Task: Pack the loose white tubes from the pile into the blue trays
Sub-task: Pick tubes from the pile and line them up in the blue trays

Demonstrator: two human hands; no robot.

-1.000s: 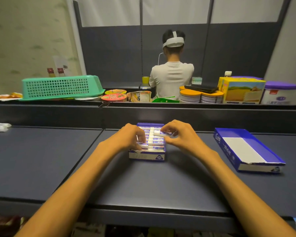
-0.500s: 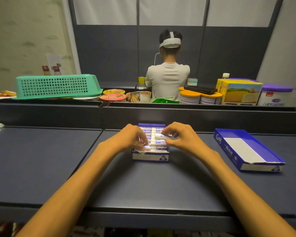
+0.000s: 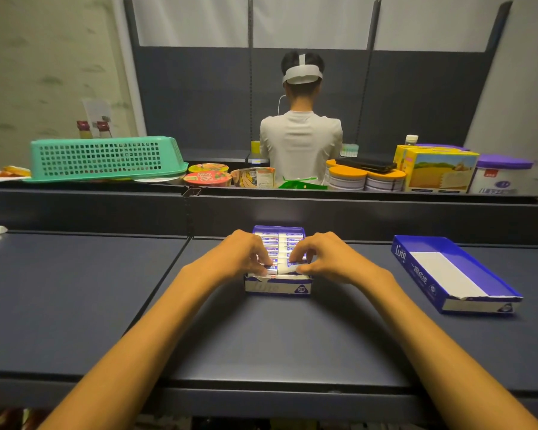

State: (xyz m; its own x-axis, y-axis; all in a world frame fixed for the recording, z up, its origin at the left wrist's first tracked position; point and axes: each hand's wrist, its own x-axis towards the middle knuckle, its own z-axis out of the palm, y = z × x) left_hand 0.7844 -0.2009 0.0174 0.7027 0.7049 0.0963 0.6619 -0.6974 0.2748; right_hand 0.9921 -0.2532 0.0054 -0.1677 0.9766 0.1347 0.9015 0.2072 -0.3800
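On worktop (image 3: 75, 305) centre | left hand (image 3: 239, 259) + right hand (image 3: 330, 259) both pinching white tubes (image 3: 280, 243) in full blue tray (image 3: 277, 287) | empty blue tray (image 3: 454, 274) right

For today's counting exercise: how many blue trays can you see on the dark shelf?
2. One blue tray sits in the middle under both hands, filled with white tubes. The other blue tray lies to its right, showing only a white liner. None appears hidden.
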